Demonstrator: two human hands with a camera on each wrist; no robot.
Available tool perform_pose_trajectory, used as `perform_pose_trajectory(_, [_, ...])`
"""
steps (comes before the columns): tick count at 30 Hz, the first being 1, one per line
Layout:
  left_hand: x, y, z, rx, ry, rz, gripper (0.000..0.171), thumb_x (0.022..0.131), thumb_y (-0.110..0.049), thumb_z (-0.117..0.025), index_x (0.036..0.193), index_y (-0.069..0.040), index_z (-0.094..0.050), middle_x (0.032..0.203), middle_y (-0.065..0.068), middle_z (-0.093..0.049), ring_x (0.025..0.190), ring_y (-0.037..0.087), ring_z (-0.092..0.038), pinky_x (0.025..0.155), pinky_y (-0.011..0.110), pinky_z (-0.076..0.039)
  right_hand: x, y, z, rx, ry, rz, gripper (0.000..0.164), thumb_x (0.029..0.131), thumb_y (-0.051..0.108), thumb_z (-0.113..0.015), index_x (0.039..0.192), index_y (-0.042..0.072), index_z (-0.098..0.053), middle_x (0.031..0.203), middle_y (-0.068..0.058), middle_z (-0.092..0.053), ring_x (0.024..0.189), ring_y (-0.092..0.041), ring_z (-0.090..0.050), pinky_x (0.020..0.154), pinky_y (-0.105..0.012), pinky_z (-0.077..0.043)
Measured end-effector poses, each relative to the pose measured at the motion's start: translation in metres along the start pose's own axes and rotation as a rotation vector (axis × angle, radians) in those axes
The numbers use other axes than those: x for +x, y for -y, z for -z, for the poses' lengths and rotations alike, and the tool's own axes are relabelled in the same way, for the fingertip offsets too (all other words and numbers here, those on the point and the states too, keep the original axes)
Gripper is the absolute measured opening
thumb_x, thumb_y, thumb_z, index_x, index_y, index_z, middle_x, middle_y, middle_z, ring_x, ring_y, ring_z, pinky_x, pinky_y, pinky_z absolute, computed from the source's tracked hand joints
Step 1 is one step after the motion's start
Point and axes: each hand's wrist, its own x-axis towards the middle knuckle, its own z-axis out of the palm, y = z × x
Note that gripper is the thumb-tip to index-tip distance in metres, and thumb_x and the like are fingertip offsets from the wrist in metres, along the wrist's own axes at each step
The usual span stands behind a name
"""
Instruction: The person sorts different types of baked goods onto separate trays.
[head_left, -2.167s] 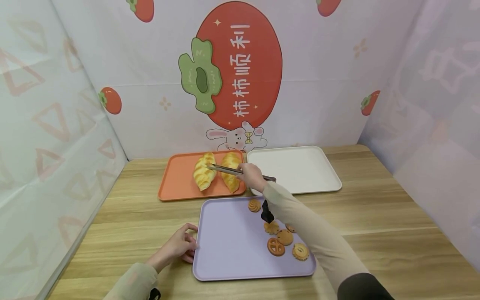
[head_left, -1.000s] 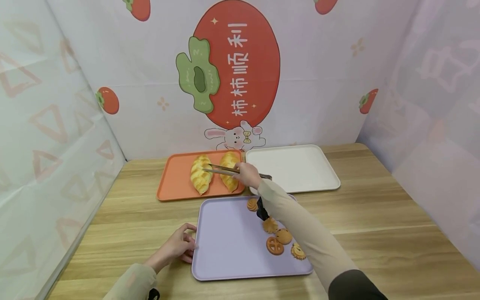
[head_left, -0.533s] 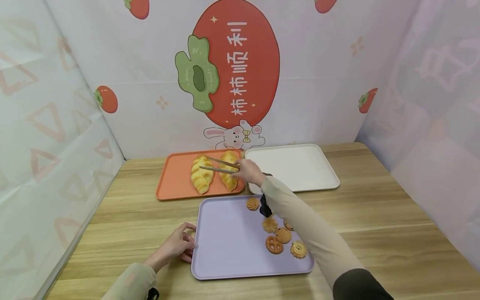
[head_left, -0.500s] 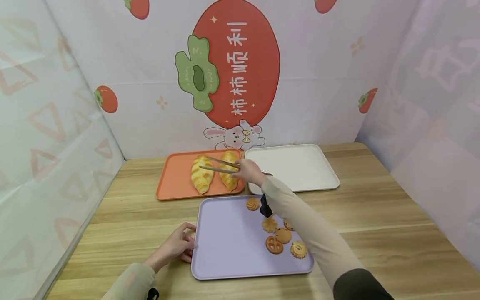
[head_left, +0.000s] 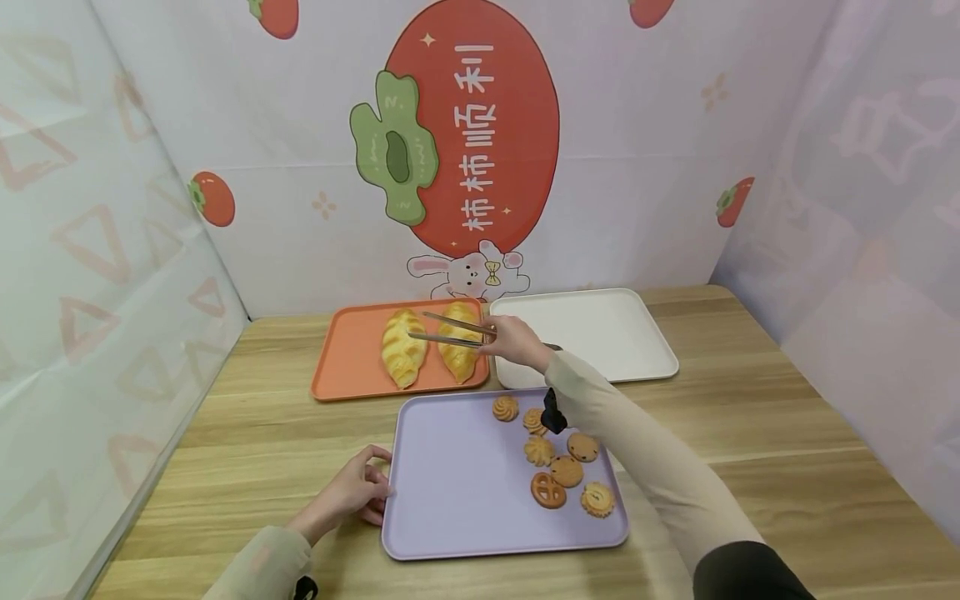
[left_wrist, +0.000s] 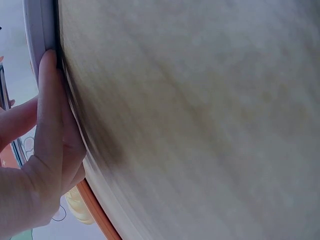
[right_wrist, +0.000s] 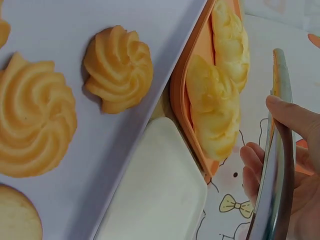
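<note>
My right hand (head_left: 517, 342) grips metal tongs (head_left: 450, 340) in the head view. The tongs' arms are spread apart above two golden loaves, with the tips near the left loaf (head_left: 405, 348) and the arms crossing over the right loaf (head_left: 457, 354). Both loaves lie on the orange tray (head_left: 348, 350). The right wrist view shows the thumb on the tongs (right_wrist: 280, 150), with nothing between their tips. At the left rim of a purple tray (head_left: 450, 475), my left hand (head_left: 351, 492) rests its fingers against the edge; the left wrist view shows an extended finger (left_wrist: 50, 105) touching that rim.
A white tray (head_left: 592, 333) adjoins the orange one on its right. Several cookies, including a pretzel-shaped one (head_left: 548, 490) and a swirled one (head_left: 506, 408), lie toward the purple tray's right side. Printed cloth (head_left: 637, 167) stands behind the wooden table (head_left: 750, 417).
My right hand has drawn to the right, and the tongs have spread and come off the left loaf. That loaf has shifted slightly left and nearer. The left hand stays at the purple tray's rim.
</note>
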Motion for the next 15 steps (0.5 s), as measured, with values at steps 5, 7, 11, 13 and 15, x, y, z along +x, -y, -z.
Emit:
perform_pose_trajectory(5, [-0.001,0.0,-0.001,-0.001,-0.006,0.007,0.046,0.074,0.011,-0.051,0.114,0.007,-0.028,0.075,0.015,-0.049,0.051,0.017,-0.054,0.045,0.038,-0.053,-0.007,-0.005,0.006,-0.008,0.019,-0.001,0.041,0.074,0.017,-0.07,0.108,-0.002,-0.057,0.084,-0.009,-0.061,0.069,-0.016,-0.052,0.057,-0.023,-0.043])
perform_pose_trajectory(7, [-0.001,0.0,-0.001,-0.003,-0.009,0.011,0.046,0.074,0.011,-0.051,0.114,0.007,-0.028,0.075,0.015,-0.049,0.051,0.017,-0.054,0.045,0.038,-0.053,-0.011,-0.005,0.009,-0.018,0.025,0.004,0.041,0.074,0.017,-0.07,0.108,-0.002,-0.058,0.089,-0.012,-0.062,0.073,-0.017,-0.053,0.059,-0.025,-0.044])
perform_pose_trajectory(11, [0.0,-0.001,-0.001,-0.003,-0.014,0.015,0.046,0.074,0.01,-0.052,0.114,0.006,-0.029,0.074,0.014,-0.049,0.052,0.017,-0.053,0.045,0.037,-0.053,-0.02,-0.007,0.014,-0.03,0.023,0.034,0.041,0.074,0.018,-0.07,0.109,-0.001,-0.058,0.095,-0.015,-0.062,0.078,-0.019,-0.056,0.064,-0.028,-0.047])
perform_pose_trajectory(13, [0.0,-0.002,-0.001,0.0,-0.016,0.015,0.046,0.074,0.009,-0.052,0.114,0.006,-0.029,0.074,0.013,-0.048,0.052,0.017,-0.053,0.045,0.037,-0.052,-0.024,-0.009,0.016,-0.033,0.016,0.055,0.041,0.074,0.018,-0.07,0.108,-0.001,-0.058,0.095,-0.016,-0.062,0.079,-0.019,-0.057,0.065,-0.029,-0.048])
perform_pose_trajectory(15, [0.0,-0.002,-0.001,0.0,-0.016,0.016,0.046,0.074,0.01,-0.052,0.114,0.006,-0.029,0.074,0.014,-0.048,0.052,0.017,-0.053,0.045,0.037,-0.052,-0.029,-0.011,0.017,-0.031,0.014,0.075,0.041,0.074,0.017,-0.07,0.109,-0.001,-0.058,0.095,-0.016,-0.062,0.079,-0.02,-0.058,0.065,-0.029,-0.049])
